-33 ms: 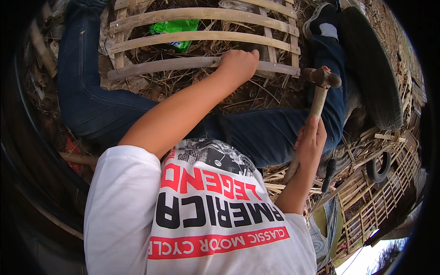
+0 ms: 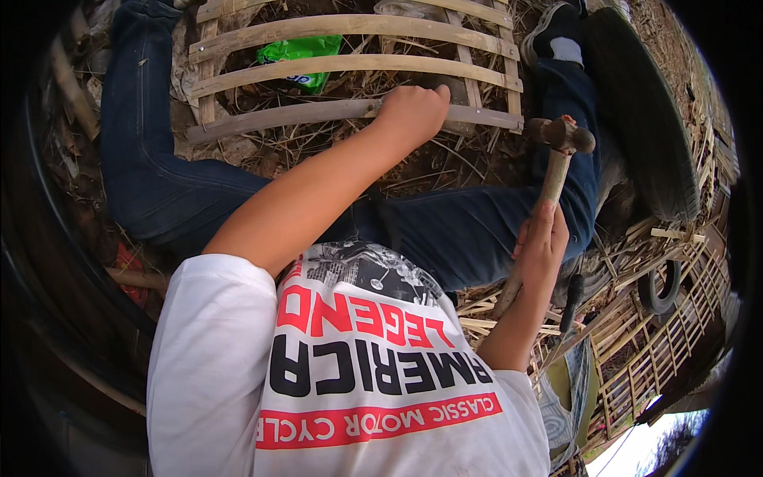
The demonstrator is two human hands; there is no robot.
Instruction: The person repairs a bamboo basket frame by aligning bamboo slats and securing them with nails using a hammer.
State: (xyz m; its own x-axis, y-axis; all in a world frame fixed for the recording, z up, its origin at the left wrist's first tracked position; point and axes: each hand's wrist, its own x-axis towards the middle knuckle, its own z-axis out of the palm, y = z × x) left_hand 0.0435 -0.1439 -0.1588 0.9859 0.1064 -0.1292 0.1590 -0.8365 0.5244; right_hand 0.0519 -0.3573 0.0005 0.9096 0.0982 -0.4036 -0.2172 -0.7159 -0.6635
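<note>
Head view: your left hand (image 2: 412, 111) closes its grip over the nearest slat (image 2: 318, 115) of the bamboo frame (image 2: 358, 67), fingers curled on top and pressing it down. The frame lies flat on the ground between your spread legs, on dry straw (image 2: 445, 163), with a green wrapper (image 2: 298, 56) under its middle slats. Your right hand (image 2: 540, 242) is wrapped shut around the wooden handle of the hammer (image 2: 556, 159); the metal head sits raised just off the frame's right end, near the cross piece (image 2: 513, 79).

Doing this well, as a judgement:
- Keep the left hand clear of the strike point. It sits on the same slat as the hammer's target end, so slide it further left if the blow lands near the joint.
- Hold the slat down hard so the frame does not bounce on the soft straw.
- You hold the handle about mid-length. That suits short, controlled taps; go lower for more force.
- Bring the face down square. Thin bamboo probably splits under a glancing blow.
- I can't tell whether a nail is set at the joint, it's too small to see.
- Watch your right knee, close beside the hammer path.

Only one view here. More bamboo frames (image 2: 660, 350) are stacked lower right, a dark tyre (image 2: 648, 119) beside your right leg.
</note>
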